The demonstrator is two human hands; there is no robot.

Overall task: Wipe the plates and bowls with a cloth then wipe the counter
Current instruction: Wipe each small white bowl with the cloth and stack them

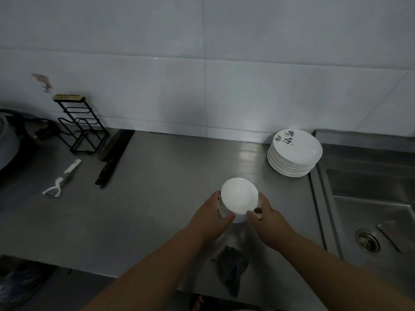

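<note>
A stack of white bowls [239, 196] is held between both my hands over the steel counter [168, 176]. My left hand [213, 212] grips its left side, thumb on the near rim. My right hand [267, 217] grips the right side, thumb at the near rim. A dark crumpled cloth [232, 264] lies on the counter between my forearms, near the front edge. A stack of several white plates [294, 153], the top one with black brush writing, stands at the back right beside the sink.
A steel sink [370, 203] with a drain lies to the right. At the back left stand a black wire rack [82, 129], a dark knife [112, 162], a white peeler [61, 179] and a pot [9, 140]. White tiles back the counter.
</note>
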